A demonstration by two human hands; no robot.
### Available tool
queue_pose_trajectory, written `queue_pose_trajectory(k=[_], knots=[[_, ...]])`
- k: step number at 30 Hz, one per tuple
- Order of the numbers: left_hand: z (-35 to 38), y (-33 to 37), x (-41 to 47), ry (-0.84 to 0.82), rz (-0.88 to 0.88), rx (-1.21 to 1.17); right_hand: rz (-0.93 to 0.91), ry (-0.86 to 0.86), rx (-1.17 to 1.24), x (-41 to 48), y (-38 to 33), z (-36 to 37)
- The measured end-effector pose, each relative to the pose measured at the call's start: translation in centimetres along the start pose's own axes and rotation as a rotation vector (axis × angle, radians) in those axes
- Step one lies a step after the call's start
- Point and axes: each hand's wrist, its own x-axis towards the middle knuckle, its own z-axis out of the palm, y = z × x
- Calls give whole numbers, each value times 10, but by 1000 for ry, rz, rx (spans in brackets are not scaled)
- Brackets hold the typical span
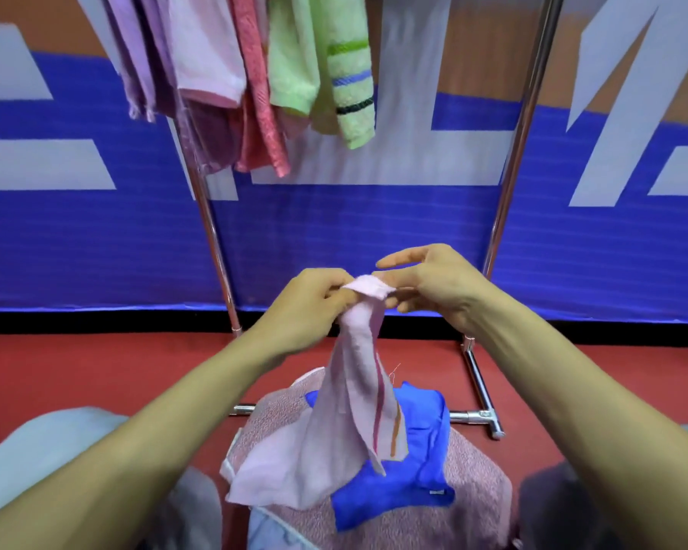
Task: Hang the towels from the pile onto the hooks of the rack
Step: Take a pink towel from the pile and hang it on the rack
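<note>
Floor [56, 371] red, wall [96, 252] blue banner, L hand [306, 307] & R hand [433, 287] pinch pink towel [358, 391]

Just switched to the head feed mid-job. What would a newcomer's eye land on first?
The pale pink thin cloth towel with a red stripe, lifted at centre frame: the left hand grips its top and the right hand pinches the same corner. Below it, a bright blue towel lies on the pink terry pile; upper left, pastel towels hang on the chrome rack.
</note>
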Motion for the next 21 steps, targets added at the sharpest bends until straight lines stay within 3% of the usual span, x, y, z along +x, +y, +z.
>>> queue_pose_trajectory(k=[4,9,11,14,21], knots=[[1,-1,-5,-42,-15,-118,-103,-53,-237,-13,3,-1],[4,7,-7,-33,-87,-365,-161,-216,-226,-24,2,-1],[5,11,-8,-18,-107,-431,-234,-166,-324,-24,4,-2],[5,13,-7,-9,-108,-431,-399,54,-392,-17,8,0],[-2,12,-3,1,-75,-310,-455,233,49,-11,3,4]])
